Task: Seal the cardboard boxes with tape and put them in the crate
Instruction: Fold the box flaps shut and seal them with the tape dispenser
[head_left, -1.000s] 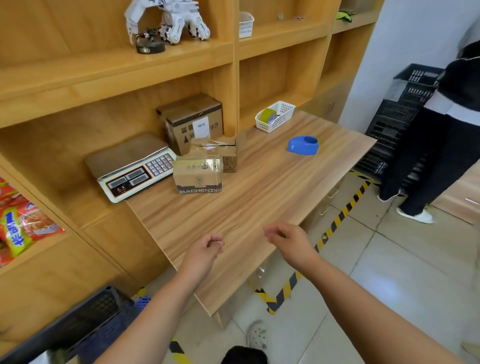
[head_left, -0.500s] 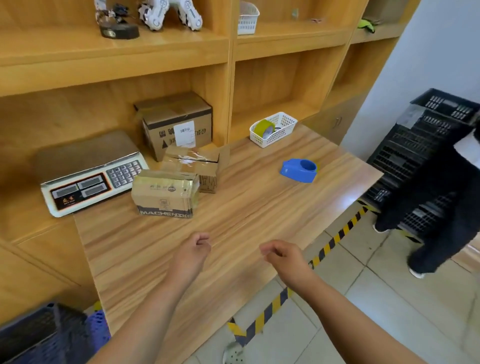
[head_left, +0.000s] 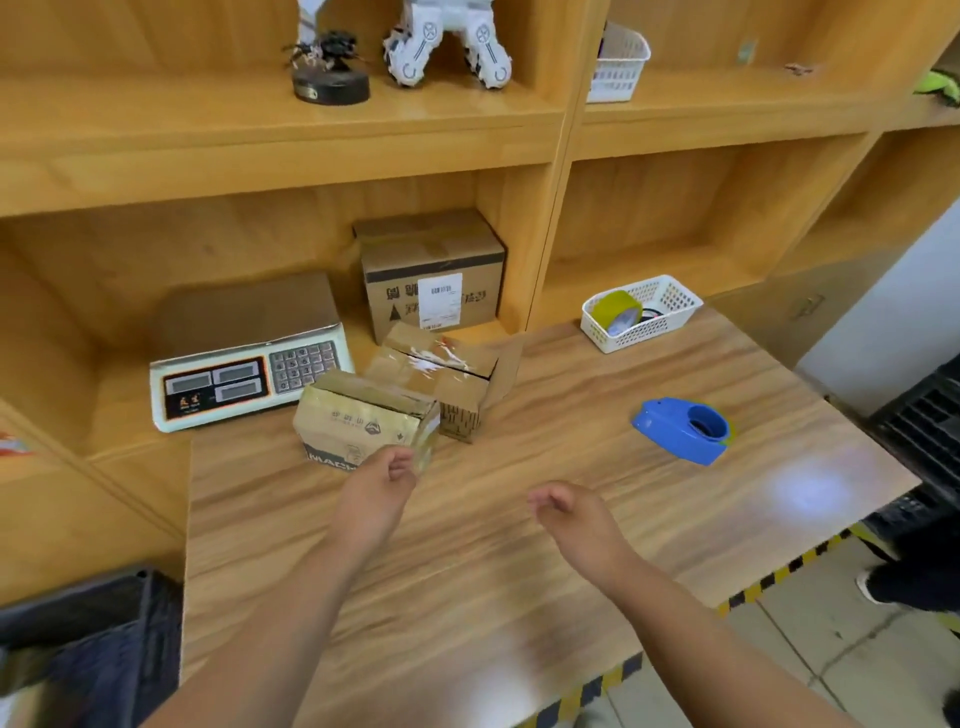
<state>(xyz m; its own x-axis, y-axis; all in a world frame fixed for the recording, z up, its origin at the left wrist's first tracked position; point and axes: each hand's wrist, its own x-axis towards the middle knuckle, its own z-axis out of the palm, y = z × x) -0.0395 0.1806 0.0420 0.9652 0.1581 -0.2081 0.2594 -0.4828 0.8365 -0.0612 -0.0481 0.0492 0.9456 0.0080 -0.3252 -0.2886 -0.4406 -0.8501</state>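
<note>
Left hand (head_left: 376, 483) (fingers loosely curled) hovers by the front box (head_left: 358, 415); right hand (head_left: 566, 512) apart.

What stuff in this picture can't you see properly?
- Front box: in the head view, the left hand covers the end of its printed word.
- Big box's label: the print is too small to read.
- Crate: blurred and cut off by the bottom-left edge.
- Basket: its wall hides what lies beside the tape roll.

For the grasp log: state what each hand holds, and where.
Nothing is held. The left hand is loosely curled by a corner of the front box, contact unclear; the right hand is loosely curled and empty.
</note>
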